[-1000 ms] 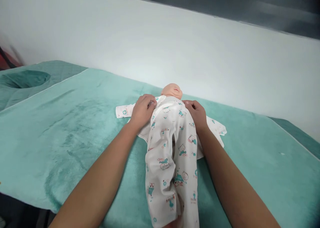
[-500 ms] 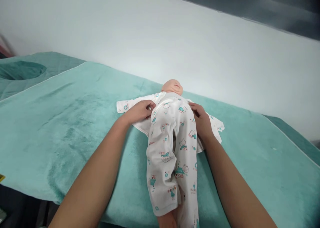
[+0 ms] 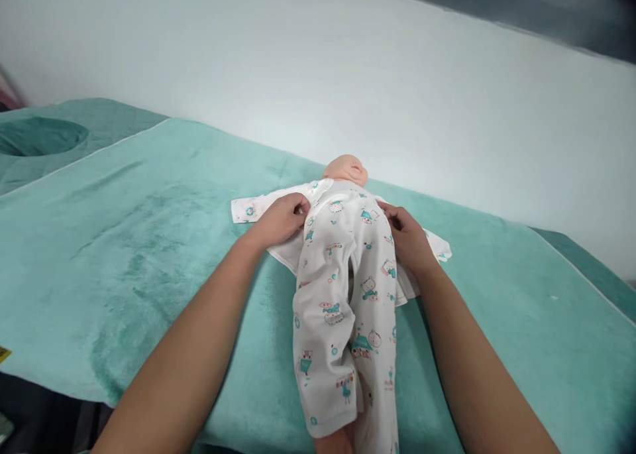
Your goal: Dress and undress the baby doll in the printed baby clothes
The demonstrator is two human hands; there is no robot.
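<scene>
A baby doll (image 3: 344, 168) lies on its back, head away from me. It wears white printed trousers (image 3: 330, 275), and a matching white top (image 3: 265, 205) lies spread out to both sides under its body. My left hand (image 3: 283, 218) is closed in a pinch on the trousers' waist at the left side. At the right side of the waist, my right hand (image 3: 408, 238) grips the trousers with thumb and fingers, its fingertips partly hidden. One doll foot (image 3: 335, 443) shows below the left trouser leg; the other leg's end runs out of view.
A green plush cover (image 3: 163, 242) lies over the bed beneath the doll. A white wall (image 3: 223, 63) rises along the far edge. On the far left is a padded section with an oval hollow (image 3: 42, 136). A dark gap lies below the near left edge.
The left fingers have closed tighter at the waist, and the right hand has shifted slightly outward along the trousers' side. The camera view has tilted a little.
</scene>
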